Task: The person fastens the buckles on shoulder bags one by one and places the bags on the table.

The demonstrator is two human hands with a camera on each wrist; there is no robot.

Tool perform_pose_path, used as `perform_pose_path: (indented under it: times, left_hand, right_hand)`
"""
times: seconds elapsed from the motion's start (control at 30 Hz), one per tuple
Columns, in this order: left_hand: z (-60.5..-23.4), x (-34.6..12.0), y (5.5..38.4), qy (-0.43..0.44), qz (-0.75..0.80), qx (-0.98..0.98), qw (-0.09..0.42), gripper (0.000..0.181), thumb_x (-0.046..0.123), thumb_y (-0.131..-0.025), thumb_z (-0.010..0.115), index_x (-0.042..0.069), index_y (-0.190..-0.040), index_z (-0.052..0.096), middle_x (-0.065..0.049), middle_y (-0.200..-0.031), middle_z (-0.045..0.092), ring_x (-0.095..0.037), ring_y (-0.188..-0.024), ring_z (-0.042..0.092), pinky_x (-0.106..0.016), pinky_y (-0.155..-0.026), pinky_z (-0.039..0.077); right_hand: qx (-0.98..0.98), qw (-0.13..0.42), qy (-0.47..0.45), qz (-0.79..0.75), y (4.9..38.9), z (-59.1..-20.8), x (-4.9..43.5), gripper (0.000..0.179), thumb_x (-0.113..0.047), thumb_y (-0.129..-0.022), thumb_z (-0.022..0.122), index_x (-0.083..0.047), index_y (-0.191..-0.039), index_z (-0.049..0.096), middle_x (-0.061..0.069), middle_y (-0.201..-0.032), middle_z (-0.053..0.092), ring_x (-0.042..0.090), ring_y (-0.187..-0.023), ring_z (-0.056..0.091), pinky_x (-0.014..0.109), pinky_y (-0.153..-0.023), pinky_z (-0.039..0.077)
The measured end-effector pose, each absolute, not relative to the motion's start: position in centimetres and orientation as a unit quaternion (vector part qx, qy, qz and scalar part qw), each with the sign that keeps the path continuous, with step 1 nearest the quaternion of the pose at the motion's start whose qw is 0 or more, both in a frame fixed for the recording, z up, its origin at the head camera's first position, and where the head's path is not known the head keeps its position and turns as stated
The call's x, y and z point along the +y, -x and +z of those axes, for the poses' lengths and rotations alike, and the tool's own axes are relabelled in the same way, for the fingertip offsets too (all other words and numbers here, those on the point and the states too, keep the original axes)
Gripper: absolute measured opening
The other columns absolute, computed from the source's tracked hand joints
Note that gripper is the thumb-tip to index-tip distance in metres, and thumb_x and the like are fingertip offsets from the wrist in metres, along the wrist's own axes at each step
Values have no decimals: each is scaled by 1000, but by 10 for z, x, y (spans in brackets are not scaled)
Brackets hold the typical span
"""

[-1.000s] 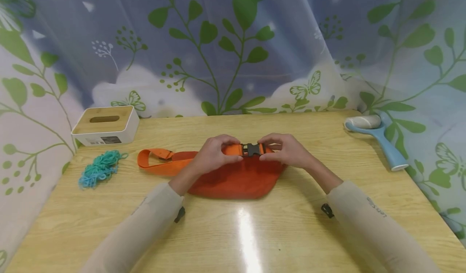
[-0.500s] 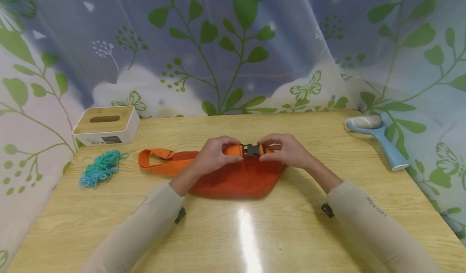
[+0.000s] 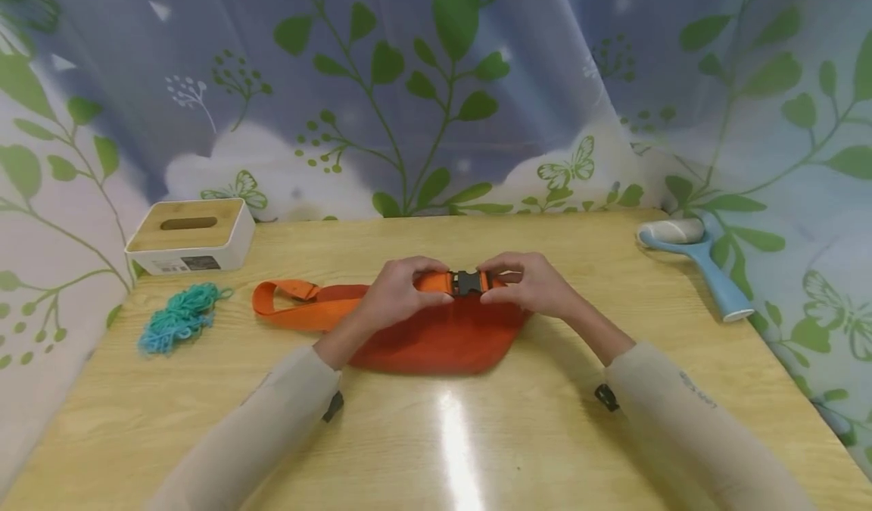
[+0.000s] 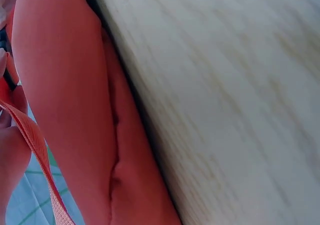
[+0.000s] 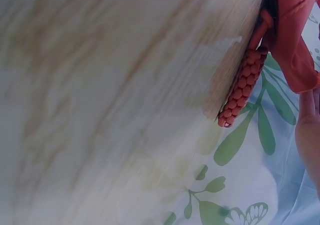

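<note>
A red-orange waist bag (image 3: 436,341) lies on the table in front of me, its orange strap (image 3: 306,314) looped out to the left. Above the bag is a black side-release buckle (image 3: 468,283), its two halves lined up and partly joined with a gap showing at the left. My left hand (image 3: 391,295) pinches the webbing at the buckle's left end between thumb and fingers. From the other side, my right hand (image 3: 538,288) pinches the right end. In the right wrist view, a braided red cord (image 5: 242,85) hangs by the bag.
A white tissue box (image 3: 191,235) with a wooden lid stands at the back left, and a bundle of teal-blue yarn (image 3: 180,318) lies before it. At the far right is a blue-handled lint roller (image 3: 705,257). A leaf-patterned curtain (image 3: 409,95) closes off the table's back.
</note>
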State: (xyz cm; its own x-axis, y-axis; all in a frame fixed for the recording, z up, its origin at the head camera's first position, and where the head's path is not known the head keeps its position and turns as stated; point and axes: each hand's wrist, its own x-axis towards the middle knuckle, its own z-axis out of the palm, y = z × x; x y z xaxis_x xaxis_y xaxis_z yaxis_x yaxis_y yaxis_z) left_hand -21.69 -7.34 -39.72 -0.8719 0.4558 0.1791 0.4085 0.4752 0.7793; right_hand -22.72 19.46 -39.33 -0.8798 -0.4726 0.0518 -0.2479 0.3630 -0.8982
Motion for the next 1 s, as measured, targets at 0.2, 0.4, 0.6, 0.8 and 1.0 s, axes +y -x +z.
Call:
perform_pose_path:
  times: [0.2,0.4,0.6,0.8,1.0]
  left_hand:
    - [-396,-69,219,-247,456,855,32,44,20,-83,87,7,-122,73,-5,-118,71,-19,-93,64,-33,-79,53]
    - [-397,-68,220,-252,448,857,29,44,20,-82,87,7,-122,73,-5,-118,71,-19,-94,64,-33,-79,53]
    - [-395,-68,221,-255,446,857,26,45,20,-83,87,7,-123,72,-6,-118,70,-19,-93,64,-33,-79,53]
    - [-393,-69,221,-252,445,859,33,44,20,-83,86,7,-123,72,-5,-118,70,-19,-93,64,-34,-80,53]
    - [-394,-69,221,-252,444,859,36,43,20,-83,86,7,-122,73,-5,-117,70,-18,-93,64,-34,-81,53]
  right_hand:
    - [816,93,223,-526,226,-390,190,46,-3,-79,87,3,-122,71,18,-121,68,35,-114,66,38,-94,54]
    - [817,95,229,-521,225,-392,190,47,-3,-79,86,4,-123,70,18,-120,68,34,-114,66,38,-95,53]
    - [816,88,234,-521,227,-393,190,44,-5,-80,87,1,-121,72,15,-118,68,33,-114,66,37,-95,53]
    - [818,86,239,-516,229,-394,190,44,-6,-79,87,-1,-120,73,12,-115,69,30,-111,67,33,-93,54]
    - [815,85,247,-517,229,-395,188,44,-6,-79,87,2,-120,72,15,-116,69,32,-111,67,36,-93,54]
